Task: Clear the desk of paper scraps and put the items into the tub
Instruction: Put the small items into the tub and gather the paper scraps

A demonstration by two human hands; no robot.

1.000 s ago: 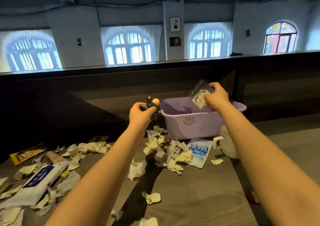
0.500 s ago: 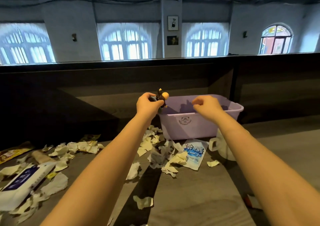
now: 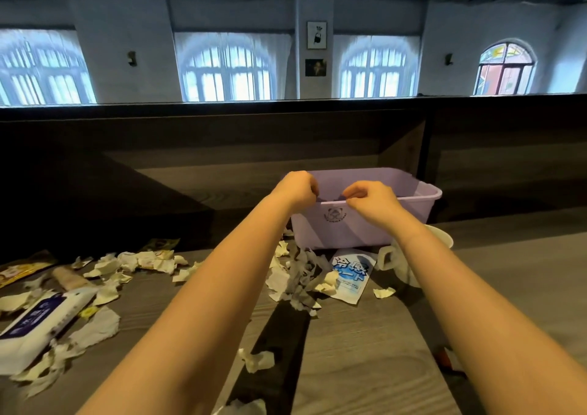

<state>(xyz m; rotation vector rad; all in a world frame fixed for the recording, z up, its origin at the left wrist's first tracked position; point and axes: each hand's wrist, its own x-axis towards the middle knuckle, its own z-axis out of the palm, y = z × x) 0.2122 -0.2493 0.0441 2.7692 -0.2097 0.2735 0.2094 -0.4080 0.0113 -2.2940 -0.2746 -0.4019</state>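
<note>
Left hand [image 3: 297,189]: up at the near left corner of the tub [image 3: 365,227], fingers curled in a tight ball. The inside of the fist is hidden, so I cannot tell if it has anything in it.
Right hand [image 3: 368,197]: over the tub's near rim, fingers bent loosely, with nothing seen in them.
Tub: purple, at the back of the desk [image 3: 365,351]. Its wall hides what is inside.
Paper scraps [image 3: 295,281]: lots of torn bits on the desk, with a heap just in front of the tub and more off to the left.
Other items: a blue packet [image 3: 349,274] touches the heap, a white mug [image 3: 400,265] sits just beside the tub, and a wipes pack [image 3: 41,322] lies far left.
Mug trouble: it sits right under the right arm, so I think an arm dropping fast could knock it over.
Scrap trouble: the bits look very light (a quick swipe may blow them about), so some could slide off the desk.
Tub trouble: it looks light, so a push on its rim may tip it.
</note>
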